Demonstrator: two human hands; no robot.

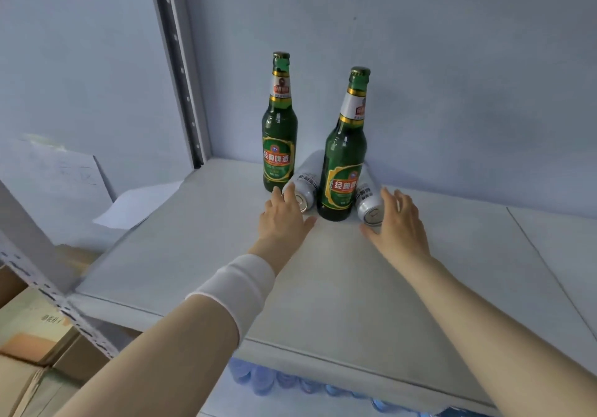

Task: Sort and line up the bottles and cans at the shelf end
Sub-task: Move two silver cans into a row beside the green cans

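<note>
Two green glass beer bottles stand upright near the back wall, the left bottle a little further back than the right bottle. Two silver cans lie on their sides with their lids facing me. The left can lies between the bottles. The right can lies just right of the right bottle. My left hand cups the near end of the left can, fingers on its left side and thumb below. My right hand wraps the near end of the right can.
The grey shelf board ends at a perforated metal upright on the left. A loose sheet of paper lies at the shelf's left edge. Cardboard boxes sit below left, and bottled drinks fill the shelf underneath.
</note>
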